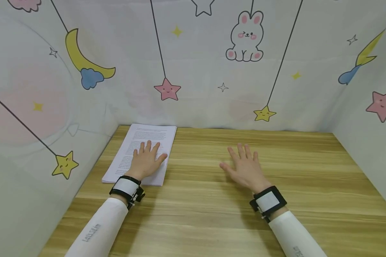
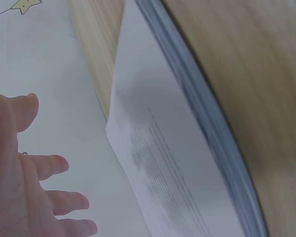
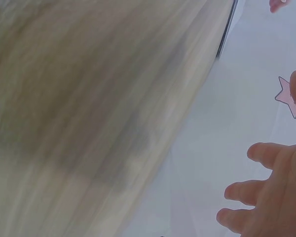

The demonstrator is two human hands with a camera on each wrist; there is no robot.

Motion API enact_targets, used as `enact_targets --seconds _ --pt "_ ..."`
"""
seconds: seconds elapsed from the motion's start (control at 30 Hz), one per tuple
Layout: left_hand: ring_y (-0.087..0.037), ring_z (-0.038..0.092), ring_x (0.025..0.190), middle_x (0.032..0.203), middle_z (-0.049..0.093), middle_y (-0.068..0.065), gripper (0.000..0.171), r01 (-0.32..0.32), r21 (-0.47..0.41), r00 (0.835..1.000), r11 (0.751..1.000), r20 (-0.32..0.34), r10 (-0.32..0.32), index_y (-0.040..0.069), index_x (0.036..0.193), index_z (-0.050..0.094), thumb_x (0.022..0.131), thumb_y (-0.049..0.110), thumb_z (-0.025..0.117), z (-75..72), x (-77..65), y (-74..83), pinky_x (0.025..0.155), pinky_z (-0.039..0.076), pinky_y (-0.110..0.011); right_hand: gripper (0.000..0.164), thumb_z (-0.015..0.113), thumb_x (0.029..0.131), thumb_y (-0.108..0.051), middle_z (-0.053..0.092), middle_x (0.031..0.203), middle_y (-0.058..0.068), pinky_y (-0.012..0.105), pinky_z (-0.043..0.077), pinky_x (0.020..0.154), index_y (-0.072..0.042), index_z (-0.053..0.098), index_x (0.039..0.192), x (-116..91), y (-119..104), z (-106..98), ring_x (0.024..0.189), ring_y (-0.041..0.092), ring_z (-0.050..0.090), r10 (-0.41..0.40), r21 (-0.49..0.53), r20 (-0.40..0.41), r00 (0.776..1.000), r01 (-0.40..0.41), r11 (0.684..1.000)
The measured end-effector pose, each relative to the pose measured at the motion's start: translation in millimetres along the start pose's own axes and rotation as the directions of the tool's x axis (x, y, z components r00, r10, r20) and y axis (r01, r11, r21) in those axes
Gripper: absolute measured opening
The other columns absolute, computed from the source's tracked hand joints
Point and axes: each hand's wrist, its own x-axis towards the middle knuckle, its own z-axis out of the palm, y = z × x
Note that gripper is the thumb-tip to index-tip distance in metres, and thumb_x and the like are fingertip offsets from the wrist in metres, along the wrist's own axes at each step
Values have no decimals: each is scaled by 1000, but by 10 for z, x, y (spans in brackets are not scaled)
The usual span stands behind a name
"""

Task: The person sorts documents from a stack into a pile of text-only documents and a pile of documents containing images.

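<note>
A thick stack of printed paper (image 1: 128,150) lies at the back left of the wooden table, its layered edge facing the camera in the left wrist view. Over this stack (image 2: 153,108) is my left hand (image 1: 147,160), palm down with fingers spread; in the left wrist view a gap shows between the hand (image 2: 19,177) and the sheets. My right hand (image 1: 246,167) hovers above the bare wood right of centre, fingers spread, holding nothing. Its fingers also appear at the right of the right wrist view, the hand (image 3: 281,192) apart from the table surface.
The wood-grain table (image 1: 199,214) is bordered by a white curtain (image 1: 199,60) at the back and both sides, printed with stars, a moon and a rabbit. Each wrist wears a black strap, the left strap (image 1: 127,189) and the right strap (image 1: 268,201).
</note>
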Motion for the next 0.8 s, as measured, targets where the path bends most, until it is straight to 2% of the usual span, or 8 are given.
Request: enact_targets --seconds 0.3,0.5,0.8 --pt "-59 12 146 159 17 -36 72 64 -1 998 998 12 -64 4 155 27 103 52 36 -44 -22 -357 112 15 -75 83 38 95 -70 15 164 25 73 8 116 -16 28 157 7 -112 41 153 47 8 -11 5 2 1000 11 1000" --pt "-61 11 145 157 16 -40 73 107 -3 994 994 31 -107 0 155 26 102 50 38 -79 -35 -595 111 15 -77 82 38 95 -70 20 164 23 70 12 117 -18 28 158 34 -249 98 153 43 13 -43 2 4 999 43 999" --pt "-62 8 145 157 12 -41 75 178 -42 982 983 78 -175 -1 155 22 103 51 34 -85 -69 -820 113 13 -76 82 37 95 -70 24 163 21 66 18 119 -18 29 157 50 -438 153 152 42 20 -78 12 40 996 78 997"
